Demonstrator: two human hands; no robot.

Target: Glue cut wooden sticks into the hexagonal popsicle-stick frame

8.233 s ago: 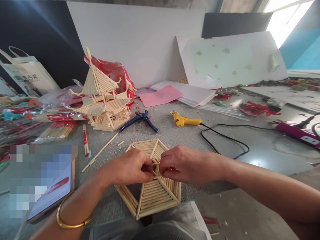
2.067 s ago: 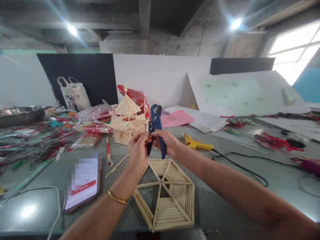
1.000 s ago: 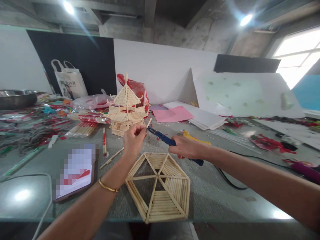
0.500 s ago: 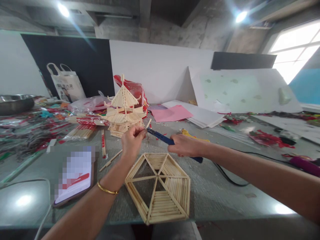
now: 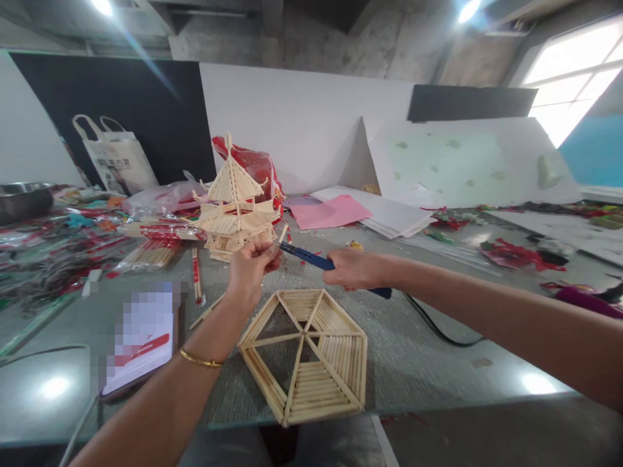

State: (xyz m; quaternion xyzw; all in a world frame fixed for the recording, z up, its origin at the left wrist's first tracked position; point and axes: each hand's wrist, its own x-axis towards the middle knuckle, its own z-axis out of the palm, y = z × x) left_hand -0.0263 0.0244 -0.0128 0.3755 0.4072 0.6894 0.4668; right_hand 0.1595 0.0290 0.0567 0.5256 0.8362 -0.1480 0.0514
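My left hand (image 5: 249, 269) pinches a short wooden stick (image 5: 283, 233) and holds it up above the table. The blue-handled cutter (image 5: 311, 257) is in my right hand (image 5: 353, 268), with its jaws right at the stick's end. Below both hands a flat hexagonal panel of wooden sticks (image 5: 306, 353) lies on the table near its front edge. A finished stick pagoda model (image 5: 232, 209) stands just behind my left hand.
A phone (image 5: 139, 344) lies at the left front. Packs of chopsticks (image 5: 150, 253) and plastic bags clutter the left side. A black cable (image 5: 438, 327) runs right of the panel. Pink paper (image 5: 328, 211) and white boards (image 5: 457, 162) lean at the back.
Eight seconds ago both hands worked at the panel's middle. My right hand then took up the cutter, and it now meets the stick held by my left hand; little moved in the last second.
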